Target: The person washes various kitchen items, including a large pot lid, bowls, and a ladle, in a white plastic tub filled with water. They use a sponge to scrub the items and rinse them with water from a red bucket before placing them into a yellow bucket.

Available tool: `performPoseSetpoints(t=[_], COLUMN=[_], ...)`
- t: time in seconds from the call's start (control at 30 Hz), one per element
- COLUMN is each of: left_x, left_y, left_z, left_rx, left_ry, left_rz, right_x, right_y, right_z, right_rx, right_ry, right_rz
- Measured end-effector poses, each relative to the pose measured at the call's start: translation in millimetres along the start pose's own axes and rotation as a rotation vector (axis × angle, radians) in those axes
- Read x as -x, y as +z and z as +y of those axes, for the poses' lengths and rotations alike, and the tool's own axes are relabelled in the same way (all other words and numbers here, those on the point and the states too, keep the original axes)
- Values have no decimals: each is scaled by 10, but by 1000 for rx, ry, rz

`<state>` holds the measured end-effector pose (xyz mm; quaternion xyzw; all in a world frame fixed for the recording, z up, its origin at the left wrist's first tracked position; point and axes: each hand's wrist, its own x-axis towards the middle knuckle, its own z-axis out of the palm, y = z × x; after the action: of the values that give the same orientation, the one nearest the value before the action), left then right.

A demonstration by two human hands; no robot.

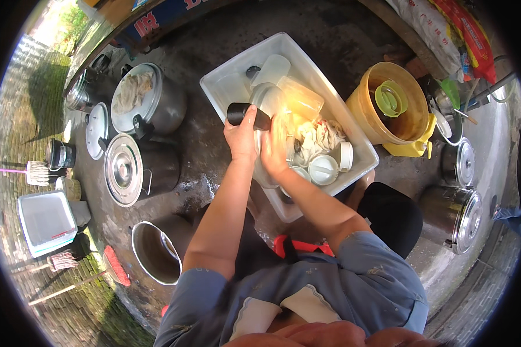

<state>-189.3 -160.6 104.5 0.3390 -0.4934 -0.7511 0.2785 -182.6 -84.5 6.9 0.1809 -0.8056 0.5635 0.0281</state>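
A large translucent white plastic tub (pixel 349 108) lies before me, holding plastic containers, a crumpled cloth (pixel 319 139) and round white lids (pixel 323 169). My left hand (pixel 242 136) grips a black cylindrical piece (pixel 239 113), with the thumb on top, over the tub's left side. My right hand (pixel 275 149) is beside it, fingers stretched up along a clear plastic container that both hands partly cover. Whether the right fingers grip that container cannot be told. Above the hands lie a frosted jar (pixel 274 69) and a clear container lit by sun (pixel 303 99).
Large metal pots with lids (pixel 123 169) stand at left, and an open pot (pixel 154 253) at lower left. At right are a yellow bucket (pixel 356 102) with green bowls inside, a yellow jug (pixel 410 149) and a lidded steel pot (pixel 443 217). A red broom (pixel 118 265) lies at lower left.
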Motion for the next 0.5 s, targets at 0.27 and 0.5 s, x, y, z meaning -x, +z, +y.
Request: performPoseSetpoints(t=[0.27, 0.5], left_x=[-54, -20], left_y=[-38, 83], left_z=[-53, -32], left_rx=[-11, -19], left_ry=[5, 17], left_rz=[18, -5], right_x=[-257, 354], right_y=[-53, -39], right_z=[188, 155], right_rx=[93, 7], right_ry=[31, -133], right_rz=[-108, -6])
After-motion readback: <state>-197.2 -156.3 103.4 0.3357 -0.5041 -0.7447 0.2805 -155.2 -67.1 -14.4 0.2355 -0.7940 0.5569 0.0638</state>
